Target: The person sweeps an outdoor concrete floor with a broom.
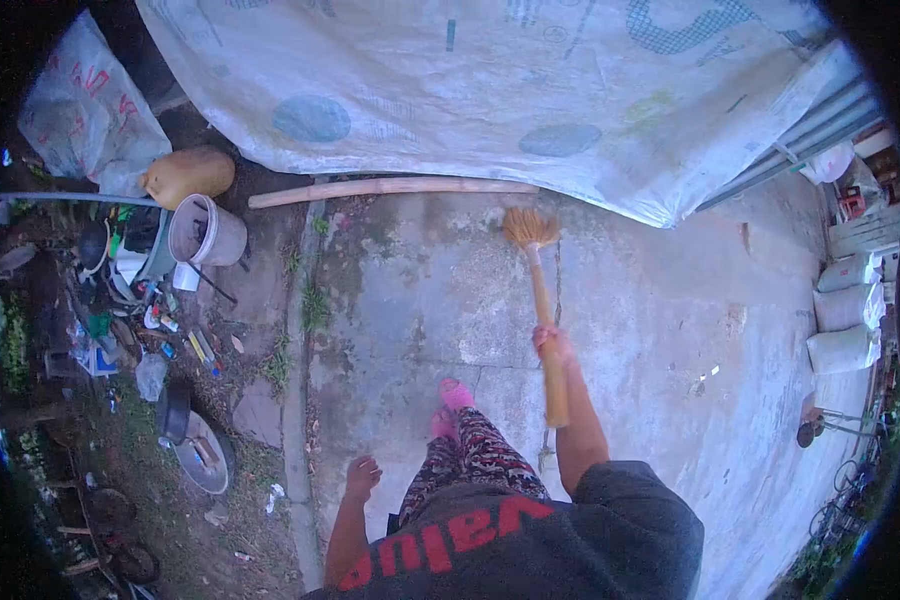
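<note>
1. Head view, the ground: from my remote seat I see an outdoor yard paved in stained grey concrete slab (450,290), cracked, with weeds along its left edge and bare dirt beyond.
2. A large white printed tarpaulin (530,90) covers the top of the yard, and a long pale wooden pole (390,187) lies along its lower edge.
3. The long orange-handled straw broom (542,300) stands nearly upright on the concrete, with its bristles down just below the tarpaulin's edge.
4. The right hand (552,342) is clamped around the broom's handle about halfway up.
5. The left hand (362,475) hangs beside the hip, fingers loosely apart and holding nothing.
6. Writing: the dark shirt (610,530) carries red letters, seen upside down, that I read as "Valiu". A clear plastic bag (85,110) at top left bears red marks that I cannot read.
7. Containers: a white plastic bucket (205,232) lies tilted on the dirt; I cannot tell what is in it. A tan rounded jug (188,175) sits just above it. Three filled white sacks (845,320) stand stacked at the right edge.
</note>
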